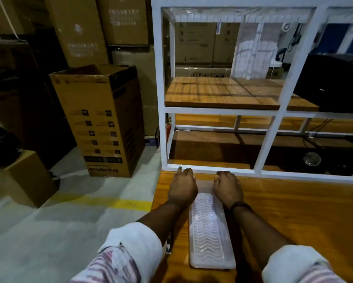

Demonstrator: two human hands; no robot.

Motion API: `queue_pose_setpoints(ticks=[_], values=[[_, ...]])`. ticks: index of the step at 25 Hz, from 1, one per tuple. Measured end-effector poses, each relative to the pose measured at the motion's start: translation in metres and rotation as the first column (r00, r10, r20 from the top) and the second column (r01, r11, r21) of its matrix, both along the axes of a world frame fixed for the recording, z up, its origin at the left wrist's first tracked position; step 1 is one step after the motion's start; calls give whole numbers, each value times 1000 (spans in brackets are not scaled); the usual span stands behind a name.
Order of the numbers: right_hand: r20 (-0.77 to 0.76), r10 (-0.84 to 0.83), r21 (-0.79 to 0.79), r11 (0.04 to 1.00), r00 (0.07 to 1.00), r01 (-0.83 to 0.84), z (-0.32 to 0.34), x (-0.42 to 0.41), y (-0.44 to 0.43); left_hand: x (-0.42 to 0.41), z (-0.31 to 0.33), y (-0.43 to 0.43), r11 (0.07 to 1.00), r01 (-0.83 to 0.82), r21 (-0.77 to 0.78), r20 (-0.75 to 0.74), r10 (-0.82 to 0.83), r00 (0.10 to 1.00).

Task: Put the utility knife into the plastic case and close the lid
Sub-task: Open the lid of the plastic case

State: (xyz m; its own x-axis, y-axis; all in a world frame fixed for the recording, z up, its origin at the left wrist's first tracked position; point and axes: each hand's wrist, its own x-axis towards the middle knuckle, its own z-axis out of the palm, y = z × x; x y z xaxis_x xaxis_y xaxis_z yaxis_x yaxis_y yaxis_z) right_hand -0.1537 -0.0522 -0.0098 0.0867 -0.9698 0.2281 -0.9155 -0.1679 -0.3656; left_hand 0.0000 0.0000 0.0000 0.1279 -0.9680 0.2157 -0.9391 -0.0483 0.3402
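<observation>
- Both hands are at the far end of the plastic case (210,231), near the table's (294,211) left edge, just short of the white frame (212,170).
- Left hand (182,188) and right hand (228,188): fingers curled down; whether they grip it, I can't tell.
- The case runs lengthwise away from the person.
- It looks light, stiff and slick, so the end edges seem the best hold.
- The utility knife (169,245) seems to be the glint under the left forearm.

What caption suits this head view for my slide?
Both hands, left and right, rest at the far end of the clear plastic case on the wooden table.
</observation>
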Motion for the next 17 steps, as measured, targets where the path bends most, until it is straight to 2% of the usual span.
queue_pose_setpoints(ticks=[6, 9, 12, 17], values=[[123, -16, 182, 983, 992, -7, -19, 4, 9, -8, -26, 7, 999, -34, 20, -255, 38, 966], [197, -39, 208, 978, 980, -2, -25, 8, 11, -8, -30, 8, 997, -76, 9, -425, 72, 902], [179, -40, 209, 978, 983, 2, -30, 12, 12, -6, -36, 6, 990, -128, 53, -572, 135, 809], [128, -12, 152, 988, 992, -8, -34, 12, 9, -9, -45, 5, 986, -146, 77, -700, 158, 696]])
